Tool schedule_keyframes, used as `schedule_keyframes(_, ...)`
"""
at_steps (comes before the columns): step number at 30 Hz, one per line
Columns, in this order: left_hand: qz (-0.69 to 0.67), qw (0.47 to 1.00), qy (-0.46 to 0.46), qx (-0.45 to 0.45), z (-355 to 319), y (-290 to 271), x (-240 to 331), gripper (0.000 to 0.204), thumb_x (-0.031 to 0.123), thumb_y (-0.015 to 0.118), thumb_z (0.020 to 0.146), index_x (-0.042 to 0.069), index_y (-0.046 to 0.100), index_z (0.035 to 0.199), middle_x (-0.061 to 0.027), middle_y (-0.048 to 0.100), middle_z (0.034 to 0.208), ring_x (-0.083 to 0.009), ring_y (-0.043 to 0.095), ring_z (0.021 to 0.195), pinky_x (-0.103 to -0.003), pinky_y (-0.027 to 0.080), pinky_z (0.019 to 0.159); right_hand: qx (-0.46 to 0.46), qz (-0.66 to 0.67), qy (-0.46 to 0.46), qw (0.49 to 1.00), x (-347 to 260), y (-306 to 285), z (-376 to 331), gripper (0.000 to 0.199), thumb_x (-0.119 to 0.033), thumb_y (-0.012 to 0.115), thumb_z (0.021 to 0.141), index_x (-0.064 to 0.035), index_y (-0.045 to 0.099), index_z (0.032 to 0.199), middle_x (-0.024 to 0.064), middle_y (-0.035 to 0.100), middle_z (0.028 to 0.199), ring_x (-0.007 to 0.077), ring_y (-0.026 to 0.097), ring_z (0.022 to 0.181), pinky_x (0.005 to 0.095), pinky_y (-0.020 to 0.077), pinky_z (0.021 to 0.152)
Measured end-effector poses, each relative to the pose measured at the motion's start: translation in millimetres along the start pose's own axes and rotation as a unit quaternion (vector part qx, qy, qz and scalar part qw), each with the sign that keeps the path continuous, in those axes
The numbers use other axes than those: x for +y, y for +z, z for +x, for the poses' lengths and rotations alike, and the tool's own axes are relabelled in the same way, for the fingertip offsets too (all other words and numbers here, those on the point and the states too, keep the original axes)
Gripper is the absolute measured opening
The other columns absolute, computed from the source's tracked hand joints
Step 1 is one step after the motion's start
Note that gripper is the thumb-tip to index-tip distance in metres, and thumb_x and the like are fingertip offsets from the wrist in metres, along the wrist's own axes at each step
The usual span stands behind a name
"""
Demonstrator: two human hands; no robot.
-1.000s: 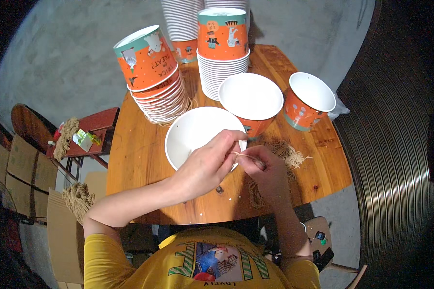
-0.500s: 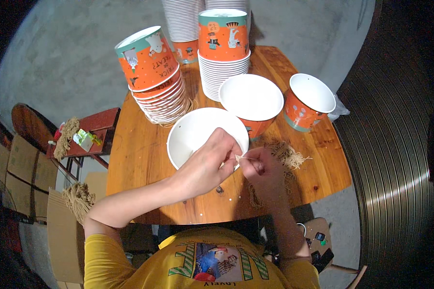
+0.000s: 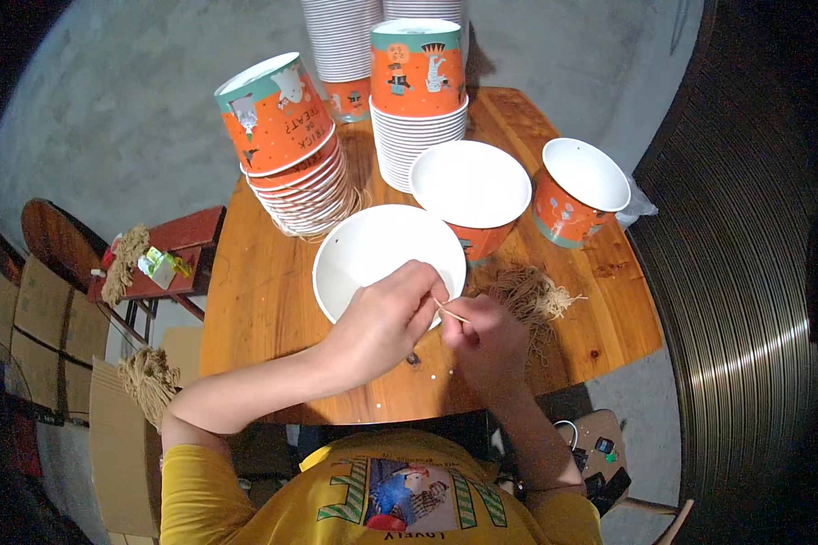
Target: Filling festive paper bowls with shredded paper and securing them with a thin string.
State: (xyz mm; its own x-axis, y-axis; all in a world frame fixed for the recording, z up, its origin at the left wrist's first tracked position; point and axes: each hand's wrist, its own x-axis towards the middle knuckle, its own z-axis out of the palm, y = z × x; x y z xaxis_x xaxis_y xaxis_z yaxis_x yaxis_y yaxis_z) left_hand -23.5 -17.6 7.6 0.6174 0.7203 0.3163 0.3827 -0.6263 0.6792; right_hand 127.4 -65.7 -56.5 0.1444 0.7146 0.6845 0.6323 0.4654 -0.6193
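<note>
My left hand [image 3: 382, 320] pinches the rim of a white-lined orange paper bucket [image 3: 373, 250] at its near right edge. My right hand [image 3: 489, 336] is closed just beside it, and a thin tan cord [image 3: 452, 312] runs between the two hands. A loose bundle of tan cords [image 3: 529, 295] lies on the round wooden table [image 3: 264, 300] right of my right hand.
Two more open orange buckets [image 3: 471, 186] [image 3: 577, 186] stand behind. Tilted and upright stacks of buckets [image 3: 291, 145] [image 3: 418, 91] fill the table's back. A red stool [image 3: 168, 259] with cord bundles and flat cardboard [image 3: 18, 327] stand left.
My hands have drawn closer together at the bucket's rim, and the cord between them is shorter. The buckets have not moved.
</note>
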Motion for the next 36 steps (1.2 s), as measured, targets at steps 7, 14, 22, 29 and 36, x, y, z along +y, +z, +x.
schedule_keyframes(7, -0.034, 0.999, -0.009, -0.005, -0.9, -1.8, -9.7, 0.007, 0.002, 0.057, 0.086, 0.003, 0.053, 0.091, -0.0058, 0.059, 0.086, -0.0135, 0.058, 0.079, -0.029, 0.048, 0.069, -0.007, -0.036, -0.076, 0.996, 6.3, 2.1, -5.5, 0.028, -0.006, 0.069, 0.074, -0.0138, 0.056, 0.097, 0.0079, 0.06, 0.074, 0.0256, 0.059, 0.061, 0.036, 0.0479, 0.052)
schedule_keyframes(14, -0.164, 0.985, -0.044, -0.028, 1.4, -1.4, -11.2, 0.009, -0.001, 0.057, 0.083, 0.004, 0.053, 0.089, 0.0, 0.05, 0.078, -0.0087, 0.048, 0.072, -0.024, 0.042, 0.066, -0.043, 0.037, 0.066, 0.996, -1.0, -0.5, -9.3, 0.019, -0.015, 0.067, 0.079, -0.0097, 0.06, 0.095, 0.0079, 0.064, 0.081, 0.0206, 0.062, 0.067, 0.032, 0.0507, 0.06)
schedule_keyframes(22, -0.268, 0.959, -0.067, -0.062, 7.8, -0.9, -14.6, 0.02, -0.004, 0.056, 0.083, 0.007, 0.05, 0.099, 0.0053, 0.048, 0.085, -0.0037, 0.043, 0.073, -0.019, 0.039, 0.072, -0.035, 0.178, 0.27, 0.946, -13.7, -7.3, 2.8, 0.013, -0.015, 0.058, 0.086, -0.0035, 0.057, 0.091, 0.0025, 0.057, 0.071, 0.0084, 0.052, 0.064, 0.0255, 0.045, 0.059)
schedule_keyframes(29, -0.279, 0.954, -0.076, -0.076, 11.6, -0.2, -14.7, 0.023, -0.004, 0.056, 0.083, 0.007, 0.05, 0.102, 0.006, 0.048, 0.085, -0.0009, 0.04, 0.072, -0.017, 0.037, 0.067, -0.041, 0.233, 0.292, 0.927, -9.7, -6.3, 1.3, 0.01, -0.012, 0.058, 0.086, -0.0042, 0.056, 0.092, -0.0006, 0.054, 0.069, 0.0051, 0.048, 0.062, 0.0218, 0.0391, 0.054)
schedule_keyframes(36, -0.287, 0.95, -0.088, -0.081, 13.8, 0.0, -11.3, 0.022, -0.002, 0.057, 0.084, 0.006, 0.05, 0.102, 0.0061, 0.048, 0.084, -0.0006, 0.039, 0.07, -0.016, 0.037, 0.065, -0.003, -0.014, -0.021, 1.0, 3.2, -11.4, 0.6, 0.025, -0.009, 0.064, 0.083, -0.0071, 0.052, 0.105, 0.0082, 0.06, 0.08, 0.0203, 0.061, 0.068, 0.0305, 0.0494, 0.058)
